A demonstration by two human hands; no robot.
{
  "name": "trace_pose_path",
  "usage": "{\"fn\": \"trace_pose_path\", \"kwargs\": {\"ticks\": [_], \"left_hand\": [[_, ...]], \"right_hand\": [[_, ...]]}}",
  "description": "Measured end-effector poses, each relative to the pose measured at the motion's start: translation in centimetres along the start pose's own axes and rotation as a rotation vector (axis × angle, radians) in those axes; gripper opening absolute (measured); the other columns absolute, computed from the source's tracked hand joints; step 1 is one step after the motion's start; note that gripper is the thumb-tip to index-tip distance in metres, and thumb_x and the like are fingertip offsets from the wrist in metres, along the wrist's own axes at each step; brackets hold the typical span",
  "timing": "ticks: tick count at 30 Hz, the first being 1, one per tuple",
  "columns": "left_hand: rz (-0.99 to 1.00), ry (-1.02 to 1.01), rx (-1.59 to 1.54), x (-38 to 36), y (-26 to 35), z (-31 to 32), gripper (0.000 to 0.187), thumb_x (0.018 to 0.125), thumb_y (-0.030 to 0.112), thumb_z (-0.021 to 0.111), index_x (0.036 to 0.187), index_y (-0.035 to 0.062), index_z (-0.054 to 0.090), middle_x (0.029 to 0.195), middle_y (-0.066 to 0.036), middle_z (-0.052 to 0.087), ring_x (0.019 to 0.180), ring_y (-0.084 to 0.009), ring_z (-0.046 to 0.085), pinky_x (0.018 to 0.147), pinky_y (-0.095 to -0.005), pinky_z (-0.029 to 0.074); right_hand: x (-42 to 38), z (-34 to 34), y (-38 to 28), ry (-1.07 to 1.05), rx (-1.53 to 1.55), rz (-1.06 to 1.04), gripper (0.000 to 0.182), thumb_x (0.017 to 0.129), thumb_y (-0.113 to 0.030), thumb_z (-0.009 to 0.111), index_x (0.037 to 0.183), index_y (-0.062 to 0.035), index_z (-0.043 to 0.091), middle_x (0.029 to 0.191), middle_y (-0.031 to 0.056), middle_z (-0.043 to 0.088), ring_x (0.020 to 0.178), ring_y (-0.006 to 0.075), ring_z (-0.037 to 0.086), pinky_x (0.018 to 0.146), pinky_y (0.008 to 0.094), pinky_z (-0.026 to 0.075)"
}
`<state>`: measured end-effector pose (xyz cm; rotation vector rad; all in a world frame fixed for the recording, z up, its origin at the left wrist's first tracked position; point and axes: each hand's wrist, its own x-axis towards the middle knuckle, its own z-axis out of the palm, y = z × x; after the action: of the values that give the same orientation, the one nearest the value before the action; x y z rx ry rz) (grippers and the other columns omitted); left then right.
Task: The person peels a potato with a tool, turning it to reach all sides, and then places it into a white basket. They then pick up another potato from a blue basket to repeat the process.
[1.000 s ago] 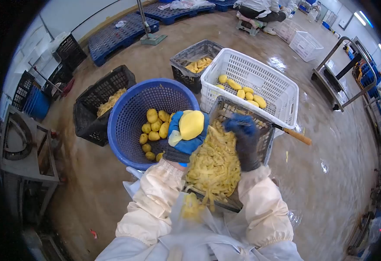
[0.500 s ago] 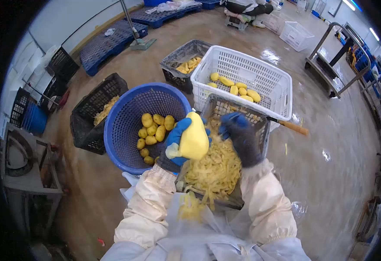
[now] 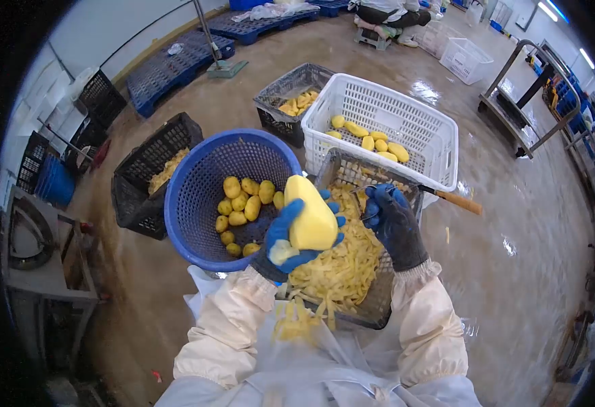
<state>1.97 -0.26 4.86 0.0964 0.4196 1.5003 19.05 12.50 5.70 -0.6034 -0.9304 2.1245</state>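
My left hand (image 3: 285,244), in a blue glove, is wrapped round a large peeled potato (image 3: 311,217), pale yellow with flat cut faces. A bit to the right, my gloved right hand (image 3: 391,217) is closed on a peeler (image 3: 361,198); only a thin metal part of it shows, apart from the potato. Beneath both hands, a dark crate (image 3: 379,313) holds a heap of potato peelings (image 3: 338,275). Unpeeled potatoes (image 3: 239,203) lie in a blue perforated basket (image 3: 195,237) beside my left hand.
A white crate (image 3: 440,159) with several peeled potatoes stands beyond the peelings. Black crates (image 3: 131,210) (image 3: 280,125) hold yellow pieces. A wooden-handled tool (image 3: 457,201) rests across the crate edge. A trolley (image 3: 514,125) stands right; a seated person (image 3: 389,13) is far back.
The potato in my left hand has shifted slightly right and tilted. My right hand has moved right and a little down, and is less blurred.
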Motion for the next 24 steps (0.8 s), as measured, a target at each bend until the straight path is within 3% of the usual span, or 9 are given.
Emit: {"fn": "trace_pose_path", "kwargs": {"ticks": [3,5,6,8,10,13,16,18,24], "left_hand": [[0.132,-0.051,0.444,-0.2,0.1,-0.1,0.057,0.081,0.029,0.067,0.128,0.0075,0.044,0.118,-0.013,0.056,0.107,-0.0319,0.056,0.092,-0.0430,0.046],[0.243,0.154,1.075,-0.1,0.3,-0.7,0.055,0.074,0.017,0.073,0.122,0.0061,0.050,0.114,-0.013,0.058,0.103,-0.0297,0.058,0.090,-0.0398,0.046],[0.239,0.152,1.076,0.2,0.1,-1.2,0.055,0.074,0.017,0.073,0.122,0.0061,0.050,0.114,-0.013,0.058,0.103,-0.0297,0.058,0.090,-0.0398,0.046],[0.793,0.032,1.823,0.6,-0.5,-2.6,0.053,0.070,0.016,0.073,0.118,0.0024,0.052,0.110,-0.016,0.059,0.103,-0.0316,0.058,0.088,-0.0385,0.047],[0.831,-0.027,1.838,0.2,-0.7,-2.0,0.055,0.067,0.016,0.074,0.116,0.0019,0.054,0.110,-0.018,0.058,0.102,-0.0334,0.058,0.088,-0.0384,0.047],[0.819,-0.030,1.799,0.2,-0.6,-1.8,0.055,0.066,0.015,0.074,0.116,0.0024,0.055,0.109,-0.018,0.059,0.100,-0.0345,0.058,0.087,-0.0402,0.047],[0.850,0.005,1.847,0.5,-0.4,-2.0,0.056,0.064,0.015,0.074,0.115,0.0023,0.055,0.109,-0.018,0.059,0.098,-0.0359,0.058,0.086,-0.0417,0.047],[0.847,-0.012,1.851,0.2,-0.6,-1.8,0.054,0.064,0.014,0.076,0.113,0.0041,0.057,0.106,-0.015,0.061,0.095,-0.0321,0.059,0.085,-0.0395,0.046],[0.933,-0.007,1.985,0.6,-0.5,-2.1,0.058,0.060,0.017,0.077,0.113,0.0044,0.057,0.108,-0.015,0.061,0.096,-0.0343,0.058,0.085,-0.0418,0.046]], "right_hand": [[-0.3,0.1,-1.1,0.018,-0.138,-0.076,0.020,0.089,-0.022,0.059,0.094,-0.0028,0.057,0.072,0.0025,0.055,0.060,0.0100,0.052,0.055,0.0214,0.044],[-1.1,0.8,-1.5,0.026,-0.248,-0.129,0.020,0.089,-0.022,0.060,0.093,-0.0027,0.058,0.071,0.0027,0.055,0.059,0.0096,0.052,0.054,0.0211,0.043],[-1.9,2.2,-1.0,-0.041,-0.337,-0.070,0.020,0.088,-0.022,0.061,0.092,-0.0028,0.058,0.071,0.0028,0.056,0.060,0.0091,0.053,0.054,0.0210,0.043],[-2.4,3.1,0.4,-0.141,-0.466,-0.027,0.016,0.087,-0.018,0.060,0.089,-0.0025,0.060,0.072,0.0033,0.059,0.062,0.0086,0.055,0.054,0.0210,0.043],[-0.8,1.2,0.2,0.081,-0.399,-0.056,0.015,0.087,-0.017,0.061,0.089,-0.0021,0.060,0.070,0.0031,0.059,0.059,0.0091,0.056,0.054,0.0212,0.043],[0.0,0.5,-0.9,0.152,-0.380,-0.169,0.015,0.086,-0.017,0.063,0.087,-0.0022,0.060,0.067,0.0031,0.060,0.057,0.0094,0.056,0.052,0.0211,0.043],[-1.8,2.4,1.6,-0.040,-0.467,0.031,0.016,0.085,-0.018,0.064,0.088,-0.0027,0.060,0.067,0.0029,0.060,0.055,0.0092,0.056,0.047,0.0212,0.042],[-0.5,1.0,0.3,0.214,-0.453,-0.108,0.015,0.084,-0.017,0.065,0.087,-0.0027,0.061,0.066,0.0034,0.060,0.052,0.0088,0.055,0.046,0.0207,0.042],[-1.5,2.0,1.3,-0.029,-0.453,0.009,0.014,0.085,-0.017,0.063,0.084,-0.0031,0.060,0.068,0.0025,0.061,0.054,0.0080,0.056,0.045,0.0196,0.042]]}}
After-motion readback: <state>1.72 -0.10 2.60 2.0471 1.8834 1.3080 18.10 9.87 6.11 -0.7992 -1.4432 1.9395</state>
